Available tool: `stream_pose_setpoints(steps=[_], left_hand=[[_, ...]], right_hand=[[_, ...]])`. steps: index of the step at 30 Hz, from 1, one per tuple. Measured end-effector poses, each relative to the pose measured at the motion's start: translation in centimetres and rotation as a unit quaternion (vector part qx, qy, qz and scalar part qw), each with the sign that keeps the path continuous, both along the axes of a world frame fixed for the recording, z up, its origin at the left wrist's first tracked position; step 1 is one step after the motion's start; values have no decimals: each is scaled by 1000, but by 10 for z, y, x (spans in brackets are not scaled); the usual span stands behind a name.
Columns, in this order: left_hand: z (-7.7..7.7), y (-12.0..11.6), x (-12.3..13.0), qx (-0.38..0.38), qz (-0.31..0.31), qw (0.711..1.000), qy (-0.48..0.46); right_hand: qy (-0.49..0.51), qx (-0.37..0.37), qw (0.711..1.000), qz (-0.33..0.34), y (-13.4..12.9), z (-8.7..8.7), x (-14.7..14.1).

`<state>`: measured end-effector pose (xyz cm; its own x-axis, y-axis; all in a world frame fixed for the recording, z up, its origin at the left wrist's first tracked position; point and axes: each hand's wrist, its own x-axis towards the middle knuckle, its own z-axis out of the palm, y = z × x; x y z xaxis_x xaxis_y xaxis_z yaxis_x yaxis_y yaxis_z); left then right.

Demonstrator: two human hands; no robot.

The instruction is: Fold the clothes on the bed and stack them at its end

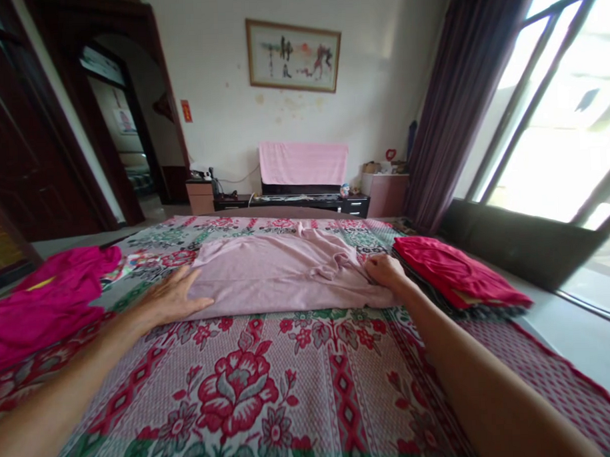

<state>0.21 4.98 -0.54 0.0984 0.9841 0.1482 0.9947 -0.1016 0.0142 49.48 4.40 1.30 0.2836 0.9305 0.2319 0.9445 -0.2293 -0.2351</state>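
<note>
At centre frame, the left hand [174, 296] is lying flat, fingers spread, on the pink shirt [281, 272]; the right hand [385, 271] is pinching its right edge.

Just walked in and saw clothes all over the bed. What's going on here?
A person leans over a floral bedspread with both hands on a pale pink garment lying flat across it. The left hand lies flat on its left end; the right hand grips its right edge. A folded red stack lies to the right, a magenta pile to the left.

Both hands [174, 296] [386, 272] flat on pink garment [281, 272] — bed.
</note>
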Motion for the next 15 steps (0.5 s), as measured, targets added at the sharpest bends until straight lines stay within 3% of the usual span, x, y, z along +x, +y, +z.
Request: stream_pose_setpoints(steps=[3,6,9,15], left_hand=[[3,0,38,64,-49,996,42],[1,-2,87,75,-110,990,38],[-9,-1,125,72,-120,990,12],[-30,1,138,89,-104,990,-35]], right_hand=[[11,-20,1000,-10,8,-6,3],[28,-37,999,-20,22,-5,-1],[36,-59,997,-29,41,-3,-4],[93,-55,993,-54,82,-5,-5]])
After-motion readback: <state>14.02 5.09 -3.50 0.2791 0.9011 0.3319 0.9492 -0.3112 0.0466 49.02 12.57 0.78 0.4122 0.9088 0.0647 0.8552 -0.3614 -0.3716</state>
